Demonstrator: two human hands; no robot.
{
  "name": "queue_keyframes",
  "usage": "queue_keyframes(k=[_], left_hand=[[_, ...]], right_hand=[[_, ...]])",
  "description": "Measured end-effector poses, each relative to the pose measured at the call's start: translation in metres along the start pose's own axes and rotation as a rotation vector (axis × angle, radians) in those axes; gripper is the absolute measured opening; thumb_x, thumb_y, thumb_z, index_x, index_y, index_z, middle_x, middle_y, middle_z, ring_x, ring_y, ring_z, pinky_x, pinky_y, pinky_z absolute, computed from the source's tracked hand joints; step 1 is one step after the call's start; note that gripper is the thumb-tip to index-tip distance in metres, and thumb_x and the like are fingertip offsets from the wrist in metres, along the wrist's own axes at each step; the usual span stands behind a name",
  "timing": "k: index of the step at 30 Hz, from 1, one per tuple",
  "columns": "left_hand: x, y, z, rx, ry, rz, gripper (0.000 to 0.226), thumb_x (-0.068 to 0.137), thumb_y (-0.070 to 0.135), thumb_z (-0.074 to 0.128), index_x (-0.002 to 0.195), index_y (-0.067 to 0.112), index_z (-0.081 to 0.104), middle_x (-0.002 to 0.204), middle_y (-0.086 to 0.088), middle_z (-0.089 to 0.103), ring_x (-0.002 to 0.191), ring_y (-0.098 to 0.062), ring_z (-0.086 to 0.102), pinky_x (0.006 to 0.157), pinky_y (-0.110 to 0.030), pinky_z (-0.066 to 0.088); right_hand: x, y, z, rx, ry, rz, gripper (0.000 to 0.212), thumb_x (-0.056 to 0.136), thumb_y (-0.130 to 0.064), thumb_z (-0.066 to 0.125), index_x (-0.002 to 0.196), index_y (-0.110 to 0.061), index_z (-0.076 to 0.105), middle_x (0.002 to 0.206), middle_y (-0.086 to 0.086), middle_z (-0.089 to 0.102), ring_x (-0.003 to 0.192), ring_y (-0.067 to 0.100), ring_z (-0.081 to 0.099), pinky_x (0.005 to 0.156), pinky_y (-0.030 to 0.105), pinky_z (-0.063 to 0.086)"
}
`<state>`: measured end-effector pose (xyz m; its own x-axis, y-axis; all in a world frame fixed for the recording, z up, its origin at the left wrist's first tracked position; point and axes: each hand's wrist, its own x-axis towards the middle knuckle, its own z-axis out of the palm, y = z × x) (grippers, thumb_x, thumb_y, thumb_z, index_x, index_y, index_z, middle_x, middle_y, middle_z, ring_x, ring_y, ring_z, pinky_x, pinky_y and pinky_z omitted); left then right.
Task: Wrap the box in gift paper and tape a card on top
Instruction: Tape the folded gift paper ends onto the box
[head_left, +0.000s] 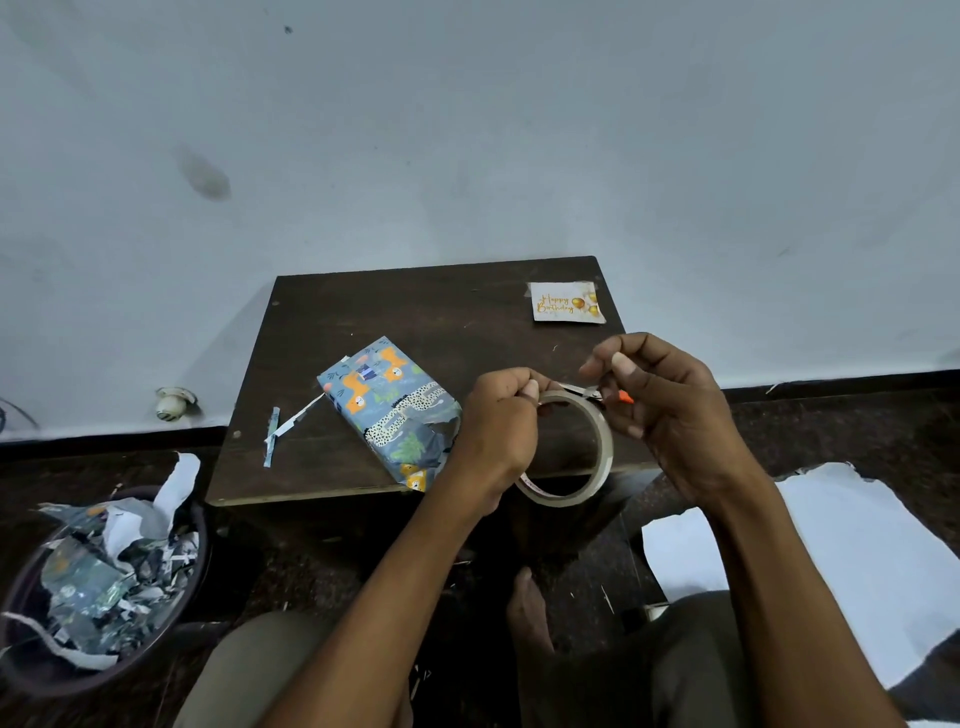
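The person sits low before a small dark wooden counter (363, 312) that stands against a pale wall. The left hand (498, 421) holds a roll of clear tape (597, 457) upright above the near right edge of the counter; its fingers (530, 388) are curled and pinch the top of the roll. The right hand (670, 410) is just beside it, with fingers curled around small scissors (592, 391) that have an orange handle tip. The metal blades point to the left and touch the top of the roll, close to the left thumb. I cannot tell if the blades are open or closed.

The box (389, 405), already covered in blue gift paper with orange animals, lies flat and diagonal on the counter, left of the hands. Its near end looks crumpled. The birthday card (566, 302) lies flat at the far right corner of the counter, well apart from the box.

Some paper strips (280, 428) lie on the counter left of the box. On the floor at the left stands a dark bin (197, 551) full of paper scraps. A white sheet (841, 551) lies on the floor at the right.
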<state>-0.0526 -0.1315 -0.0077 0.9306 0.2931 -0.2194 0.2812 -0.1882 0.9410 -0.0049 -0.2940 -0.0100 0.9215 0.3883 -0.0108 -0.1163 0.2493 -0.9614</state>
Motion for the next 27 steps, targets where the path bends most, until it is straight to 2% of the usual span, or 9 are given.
queue_keyframes(k=[4,6,8,9,13,18,20,23,27], left_hand=[[0.000,0.001,-0.001,-0.001,-0.008,-0.011,0.041,0.105,0.010,0.041,0.078,0.020,0.071,0.070,0.008,0.065,0.069,-0.005,0.054,0.067,-0.028,0.042],[0.000,0.000,-0.002,-0.003,-0.031,-0.019,0.041,0.105,0.012,0.042,0.076,0.021,0.070,0.071,0.008,0.067,0.072,-0.009,0.057,0.070,-0.030,0.044],[0.000,-0.001,-0.002,-0.003,-0.059,-0.028,0.042,0.105,0.012,0.042,0.073,0.021,0.068,0.060,0.016,0.062,0.068,-0.008,0.054,0.068,-0.030,0.043],[0.000,-0.001,-0.003,-0.008,-0.075,-0.035,0.043,0.105,0.011,0.042,0.072,0.021,0.068,0.054,0.018,0.059,0.064,-0.006,0.052,0.065,-0.029,0.041],[-0.002,0.000,-0.002,-0.039,-0.131,-0.052,0.045,0.105,0.008,0.041,0.071,0.021,0.068,0.047,0.019,0.055,0.051,0.001,0.048,0.056,-0.025,0.036],[-0.005,0.002,0.000,-0.025,-0.158,-0.074,0.042,0.106,0.010,0.040,0.073,0.016,0.066,0.051,0.013,0.054,0.048,-0.002,0.045,0.054,-0.026,0.033],[-0.006,0.002,0.001,-0.041,-0.169,-0.087,0.041,0.106,0.012,0.038,0.076,0.014,0.066,0.064,-0.001,0.053,0.052,-0.010,0.040,0.052,-0.025,0.030],[-0.009,0.006,0.000,-0.081,-0.202,-0.108,0.043,0.107,0.013,0.036,0.077,0.018,0.066,0.067,0.000,0.052,0.051,-0.007,0.038,0.045,-0.020,0.028],[-0.014,0.010,-0.004,-0.136,-0.222,-0.115,0.043,0.108,0.013,0.035,0.078,0.017,0.066,0.066,0.001,0.051,0.047,-0.005,0.036,0.042,-0.018,0.025]], right_hand=[[-0.005,-0.004,-0.003,-0.124,-0.093,-0.001,0.030,0.087,-0.012,0.071,0.116,-0.003,0.072,0.099,0.009,0.074,0.072,0.011,0.059,0.055,0.019,0.044],[-0.005,-0.003,-0.003,-0.203,-0.131,-0.036,0.029,0.085,-0.010,0.073,0.113,-0.003,0.075,0.101,0.017,0.073,0.076,0.025,0.066,0.069,0.025,0.051],[-0.004,-0.003,-0.003,-0.279,-0.157,-0.087,0.023,0.085,-0.012,0.075,0.106,-0.005,0.079,0.105,0.024,0.070,0.094,0.046,0.064,0.082,0.042,0.050],[-0.003,-0.003,-0.003,-0.292,-0.161,-0.101,0.019,0.084,-0.013,0.077,0.102,-0.007,0.080,0.104,0.022,0.070,0.097,0.048,0.063,0.083,0.044,0.050],[-0.005,-0.009,-0.001,-0.278,-0.128,-0.081,0.010,0.080,-0.010,0.075,0.084,-0.014,0.082,0.093,0.012,0.074,0.085,0.026,0.069,0.076,0.031,0.054],[-0.007,-0.012,0.001,-0.265,-0.079,-0.063,0.008,0.078,-0.011,0.073,0.078,-0.013,0.081,0.087,0.014,0.077,0.079,0.036,0.065,0.074,0.047,0.052],[-0.007,-0.012,0.005,-0.255,-0.027,-0.059,0.010,0.077,-0.014,0.073,0.076,-0.018,0.082,0.082,0.011,0.077,0.073,0.029,0.066,0.065,0.037,0.053],[-0.005,-0.013,0.009,-0.225,0.048,-0.064,0.019,0.082,-0.009,0.072,0.073,-0.022,0.082,0.073,0.005,0.077,0.060,0.016,0.066,0.050,0.021,0.050],[-0.004,-0.013,0.015,-0.188,0.075,-0.065,0.026,0.086,-0.006,0.068,0.072,-0.023,0.081,0.069,0.003,0.075,0.053,0.013,0.063,0.044,0.021,0.046]])
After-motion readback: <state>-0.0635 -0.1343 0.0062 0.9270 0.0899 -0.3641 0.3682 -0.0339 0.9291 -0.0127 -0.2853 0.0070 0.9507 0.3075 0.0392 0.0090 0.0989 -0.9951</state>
